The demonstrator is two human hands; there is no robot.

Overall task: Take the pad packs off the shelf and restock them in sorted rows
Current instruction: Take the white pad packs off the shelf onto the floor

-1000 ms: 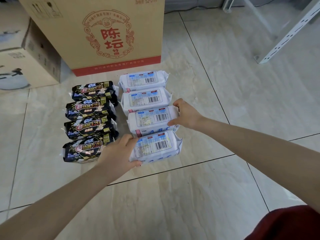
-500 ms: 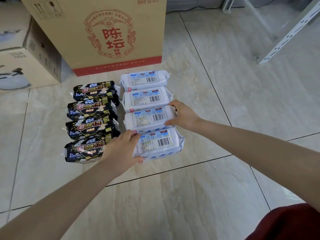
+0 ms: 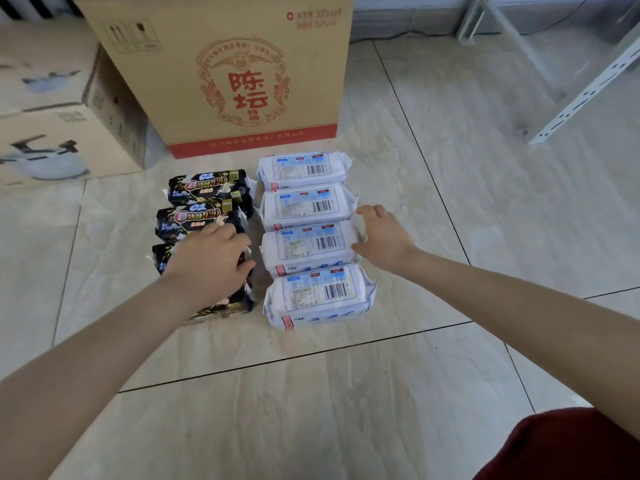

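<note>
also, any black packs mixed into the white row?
No: the white pad packs fill the right row alone, four of them, and the black pad packs lie in a separate row to their left.

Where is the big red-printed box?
In the head view the red-printed box stands top centre on the floor, just behind the black packs and white packs.

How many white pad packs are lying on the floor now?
4, in one column beside the black packs: the farthest white pack by the cardboard box, the second pack, the third pack at the right hand, the nearest pack. None seems hidden.
</note>
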